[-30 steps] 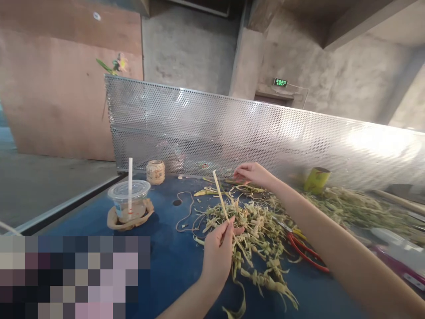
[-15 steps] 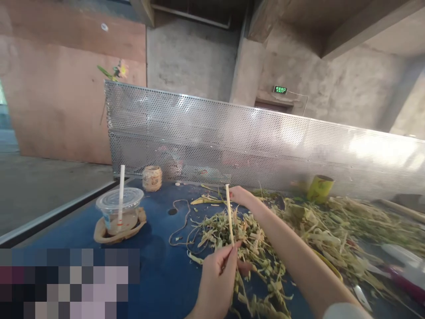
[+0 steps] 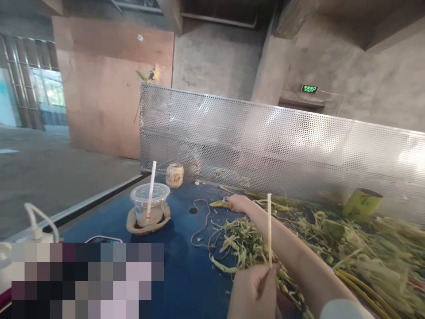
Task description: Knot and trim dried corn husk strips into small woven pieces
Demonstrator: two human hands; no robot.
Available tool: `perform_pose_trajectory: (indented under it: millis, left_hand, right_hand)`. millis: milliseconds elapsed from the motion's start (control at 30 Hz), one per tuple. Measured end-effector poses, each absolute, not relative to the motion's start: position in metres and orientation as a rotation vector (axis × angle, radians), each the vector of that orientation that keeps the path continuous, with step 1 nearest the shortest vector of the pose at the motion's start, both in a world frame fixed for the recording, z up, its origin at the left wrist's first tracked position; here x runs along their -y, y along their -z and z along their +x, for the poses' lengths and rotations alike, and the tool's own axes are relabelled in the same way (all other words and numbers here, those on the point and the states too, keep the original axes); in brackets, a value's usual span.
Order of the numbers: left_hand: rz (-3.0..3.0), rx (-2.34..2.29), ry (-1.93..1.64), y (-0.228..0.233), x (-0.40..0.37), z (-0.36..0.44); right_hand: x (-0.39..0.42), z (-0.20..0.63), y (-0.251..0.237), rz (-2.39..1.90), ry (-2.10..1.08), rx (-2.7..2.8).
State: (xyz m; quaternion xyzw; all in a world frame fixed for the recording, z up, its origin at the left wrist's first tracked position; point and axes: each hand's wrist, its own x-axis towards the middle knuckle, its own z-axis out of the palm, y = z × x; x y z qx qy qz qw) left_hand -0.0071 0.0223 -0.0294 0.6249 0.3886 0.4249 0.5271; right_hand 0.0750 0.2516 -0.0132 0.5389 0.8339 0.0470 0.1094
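My left hand [image 3: 254, 290], low in the middle, pinches a thin pale stalk [image 3: 269, 226] that stands nearly upright above the fingers. My right hand [image 3: 239, 203] is stretched out to the far side of the blue table [image 3: 179, 261]. Its fingertips are closed at the end of a yellowish dry leaf strip [image 3: 217, 204] lying there. Between the hands spreads a loose pile of dry, pale green leaf scraps [image 3: 247, 241]. Part of that pile is hidden behind my left hand and right forearm.
A lidded plastic cup [image 3: 148, 208] with a straw stands in a cardboard holder at left. Behind it is a tan jar [image 3: 175, 175]. A perforated metal panel [image 3: 232, 137] borders the table's back. More dry plant strips [image 3: 375, 252] and a yellow-green container [image 3: 361, 204] lie at right.
The view has swung left. My right hand has moved left along the table's back to the yellowish leaf strip. My left hand still holds the stalk, now lower in view.
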Motion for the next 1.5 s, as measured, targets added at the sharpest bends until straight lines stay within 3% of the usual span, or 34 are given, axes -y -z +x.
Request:
perform_pose_trajectory:
  millis: [200,433,667,833,1200,1500]
  left_hand:
    - [1.457,-0.920,-1.068,0.025,-0.017,-0.010]
    - [1.394,-0.854,-1.136,0.024,-0.017,-0.013]
    - [1.242,-0.873,-1.492,0.027,-0.035,-0.020]
    - [1.211,-1.039,-1.626,0.028,-0.045,-0.023]
    - [1.352,-1.081,-1.389,0.038,-0.061,-0.026]
    - [1.914,-1.070,-1.104,0.033,-0.050,-0.021]
  right_hand:
    - [-0.232,0.086,-0.020,1.566,-0.307,-2.545]
    - [-0.179,0.118,-0.050,1.557,-0.825,-2.685]
    - [-0.117,0.162,-0.050,1.553,-1.137,-2.701]
    - [-0.064,0.170,-0.039,1.280,-1.459,-2.887]
    - [-0.055,0.171,-0.015,1.640,-0.543,-3.186]
    - [-0.045,0.177,-0.001,1.477,-0.636,-3.166]
